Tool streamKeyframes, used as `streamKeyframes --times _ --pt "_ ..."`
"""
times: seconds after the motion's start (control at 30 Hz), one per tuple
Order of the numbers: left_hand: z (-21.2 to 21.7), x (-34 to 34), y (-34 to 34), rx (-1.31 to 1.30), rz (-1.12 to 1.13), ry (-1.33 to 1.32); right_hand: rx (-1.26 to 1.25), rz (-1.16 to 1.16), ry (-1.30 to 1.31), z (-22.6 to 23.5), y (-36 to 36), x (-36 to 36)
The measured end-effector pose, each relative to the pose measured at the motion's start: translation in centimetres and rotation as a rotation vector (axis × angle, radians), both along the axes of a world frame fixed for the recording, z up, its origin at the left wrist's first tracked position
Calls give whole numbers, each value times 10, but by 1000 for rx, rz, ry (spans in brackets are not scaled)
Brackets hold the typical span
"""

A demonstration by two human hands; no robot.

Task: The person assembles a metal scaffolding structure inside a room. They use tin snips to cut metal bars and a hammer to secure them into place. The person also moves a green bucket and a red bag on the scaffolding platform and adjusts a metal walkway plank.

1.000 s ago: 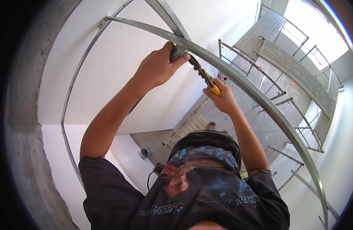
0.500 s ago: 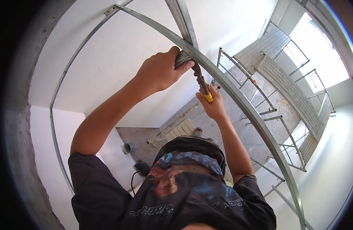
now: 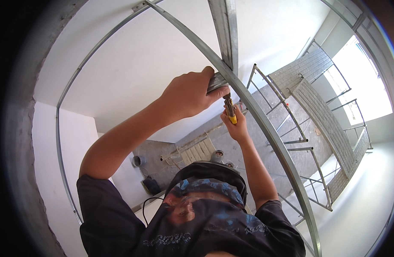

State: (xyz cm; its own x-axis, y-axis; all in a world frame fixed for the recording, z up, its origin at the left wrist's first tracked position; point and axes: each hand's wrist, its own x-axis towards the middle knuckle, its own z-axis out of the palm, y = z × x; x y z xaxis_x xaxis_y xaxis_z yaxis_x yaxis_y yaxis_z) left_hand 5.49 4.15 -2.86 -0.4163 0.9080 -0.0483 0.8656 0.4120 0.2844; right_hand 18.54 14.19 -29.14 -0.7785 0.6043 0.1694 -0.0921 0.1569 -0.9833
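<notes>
Overhead, a metal channel (image 3: 224,32) meets a long galvanized metal rail (image 3: 269,124), which looks bowed in this view. My left hand (image 3: 190,93) is closed around the channel's short end (image 3: 217,81), beside the rail, with the thumb along its lower edge. Just below the thumb, my right hand (image 3: 237,128) grips yellow-handled pliers (image 3: 230,109) pointing up at the channel end. The jaws are partly hidden by the left thumb, so I cannot tell whether they touch the metal.
Scaffold frames with grey planks (image 3: 323,118) stand at the right, near a bright window (image 3: 361,77). Below are a slatted platform (image 3: 197,150), a bucket (image 3: 139,161) and a dark bag-like object (image 3: 151,186). Another thin rail (image 3: 68,96) runs along the left wall.
The view has shifted, so the rail and both hands appear farther right and lower. The pliers now look shorter and more upright, with their jaws close under my left thumb.
</notes>
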Motion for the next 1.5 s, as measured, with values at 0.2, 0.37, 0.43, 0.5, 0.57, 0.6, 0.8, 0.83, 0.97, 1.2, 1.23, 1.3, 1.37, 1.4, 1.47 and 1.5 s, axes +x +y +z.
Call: streamKeyframes --times 0.2,0.37,0.43,0.5,0.57,0.6,0.8,0.83,0.97,1.2,1.23,1.3,1.37,1.4,1.47,1.5 --pt "3 -1 -1 -45 17 -39 74 6 -46 26 6 -14" --pt "5 -3 0 -23 -4 -71 74 20 -66 24 17 -24" --pt "3 -3 -1 -23 1 -78 19 17 -58 19 16 -26" --pt "3 -3 -1 -23 2 -93 71 25 -34 16 20 -27" --pt "5 -2 0 -23 -4 -115 79 32 -7 13 23 -29" --pt "4 -2 -1 -24 -2 -104 54 41 12 12 22 -31" --pt "5 -2 -1 -57 11 -105 117 -33 182 19 23 -42" --pt "3 -3 -1 -42 6 -101 161 -46 233 22 23 -43" --pt "2 -3 -2 -31 4 -100 173 3 208 19 28 -43" --pt "4 -3 -2 -9 8 -108 137 -5 211 18 29 -45" --pt "1 -4 -3 7 2 -98 121 -4 213 20 27 -46" --pt "1 -4 -2 -25 14 -104 151 -53 250 20 22 -49" --pt "9 -1 3 -121 51 -135 170 -93 238 16 24 -51" --pt "3 1 0 -11 19 -18 167 -108 212 9 24 -52" --pt "-12 9 -19 204 -28 221 153 -106 147 3 18 -53" --pt "-13 21 -28 231 -121 307 156 -109 98 -1 22 -49"
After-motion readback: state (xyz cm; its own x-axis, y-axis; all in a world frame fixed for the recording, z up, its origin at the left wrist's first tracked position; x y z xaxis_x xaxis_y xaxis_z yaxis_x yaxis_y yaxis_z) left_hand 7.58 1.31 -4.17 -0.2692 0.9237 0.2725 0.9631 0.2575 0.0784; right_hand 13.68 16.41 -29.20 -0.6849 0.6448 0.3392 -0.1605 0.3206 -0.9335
